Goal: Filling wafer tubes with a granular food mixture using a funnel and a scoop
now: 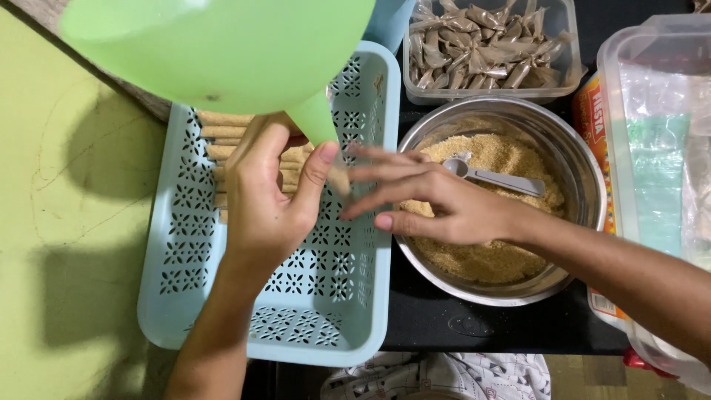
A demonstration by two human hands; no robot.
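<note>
Head view shows a light blue basket (333, 296) with holes on the tabletop (74, 222), its right edge just beside a round metal bowl (574, 170) of brown grains, with bare room in the basket's near half. The left hand (266, 200) has its fingers wrapped around the spout of a green funnel (222, 44) over the basket. The right hand (437, 200) has its fingers stretched apart, touching a thin clear tube (339, 178) under the spout.
</note>
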